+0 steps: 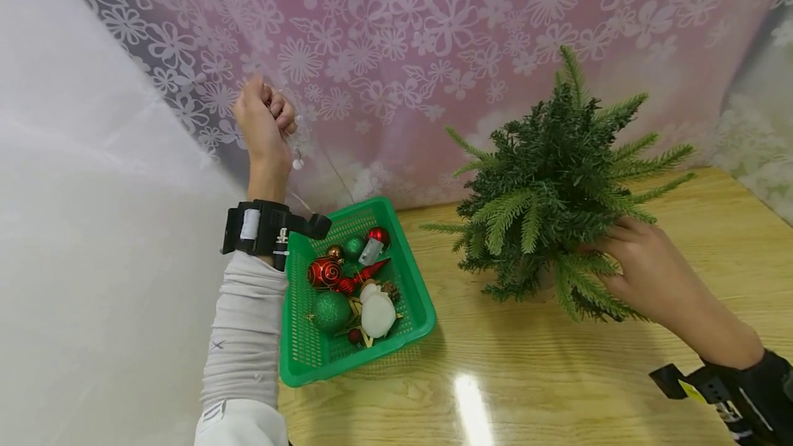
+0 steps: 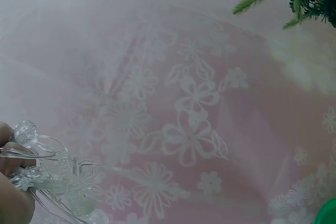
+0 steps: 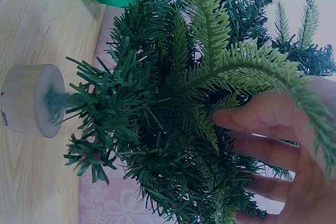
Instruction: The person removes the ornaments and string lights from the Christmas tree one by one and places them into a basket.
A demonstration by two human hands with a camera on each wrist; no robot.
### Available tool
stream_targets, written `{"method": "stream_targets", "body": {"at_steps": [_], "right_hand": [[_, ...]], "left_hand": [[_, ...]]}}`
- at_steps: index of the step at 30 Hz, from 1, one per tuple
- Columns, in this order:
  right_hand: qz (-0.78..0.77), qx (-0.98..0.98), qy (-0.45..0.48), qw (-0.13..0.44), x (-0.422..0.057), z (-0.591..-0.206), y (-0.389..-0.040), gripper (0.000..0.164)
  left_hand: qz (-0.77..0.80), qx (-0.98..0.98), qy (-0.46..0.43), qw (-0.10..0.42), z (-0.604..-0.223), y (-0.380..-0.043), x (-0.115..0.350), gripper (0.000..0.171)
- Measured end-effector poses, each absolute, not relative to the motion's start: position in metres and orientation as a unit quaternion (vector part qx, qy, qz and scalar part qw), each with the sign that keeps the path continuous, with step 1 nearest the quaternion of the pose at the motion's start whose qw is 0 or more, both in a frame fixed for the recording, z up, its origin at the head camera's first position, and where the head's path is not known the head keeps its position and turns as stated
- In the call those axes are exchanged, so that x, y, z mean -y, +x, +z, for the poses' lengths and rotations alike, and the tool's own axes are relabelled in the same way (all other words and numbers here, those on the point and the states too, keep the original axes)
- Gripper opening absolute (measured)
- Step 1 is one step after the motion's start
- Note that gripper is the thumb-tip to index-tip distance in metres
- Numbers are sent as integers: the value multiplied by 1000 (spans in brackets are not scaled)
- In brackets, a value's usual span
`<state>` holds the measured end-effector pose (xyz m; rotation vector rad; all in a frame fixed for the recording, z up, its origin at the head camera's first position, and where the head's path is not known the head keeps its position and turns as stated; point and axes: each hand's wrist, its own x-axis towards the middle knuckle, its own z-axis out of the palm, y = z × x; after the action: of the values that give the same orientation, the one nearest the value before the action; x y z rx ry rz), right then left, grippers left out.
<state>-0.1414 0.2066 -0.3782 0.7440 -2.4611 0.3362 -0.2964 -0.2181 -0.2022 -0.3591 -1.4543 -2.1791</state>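
Note:
My left hand (image 1: 263,122), raised above the left side of the basket, grips a bundle of thin silvery wire with clear beads (image 1: 296,140). In the left wrist view the beaded string (image 2: 68,182) spills out past the fingers (image 2: 18,158). A strand hangs down toward the basket. A small artificial Christmas tree (image 1: 545,164) stands on the table to the right. My right hand (image 1: 650,274) reaches into its lower right branches, fingers spread among the needles, as the right wrist view shows; some fingertips (image 3: 226,119) are partly hidden by foliage.
A green plastic basket (image 1: 427,319) beside the tree holds red and green baubles (image 1: 331,312), a white ornament (image 1: 378,315) and pinecones. The tree's round pale base (image 3: 34,100) rests on the wooden table (image 1: 526,370). A pink floral curtain (image 1: 396,88) hangs behind.

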Motion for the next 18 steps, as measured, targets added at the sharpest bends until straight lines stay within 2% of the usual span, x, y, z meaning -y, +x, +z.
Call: {"method": "stream_targets", "body": {"at_steps": [4, 9, 12, 18], "right_hand": [[125, 913, 273, 275, -207, -377, -141, 32], [122, 916, 267, 272, -205, -377, -141, 32], [122, 919, 262, 269, -203, -376, -140, 32], [123, 930, 232, 258, -199, -378, -138, 31]], "left_hand": [[-800, 541, -114, 233, -216, -300, 219, 41], [-783, 587, -100, 180, -241, -303, 218, 40], [-745, 651, -90, 114, -258, -304, 217, 38], [-576, 803, -135, -67, -292, -304, 215, 32]]}}
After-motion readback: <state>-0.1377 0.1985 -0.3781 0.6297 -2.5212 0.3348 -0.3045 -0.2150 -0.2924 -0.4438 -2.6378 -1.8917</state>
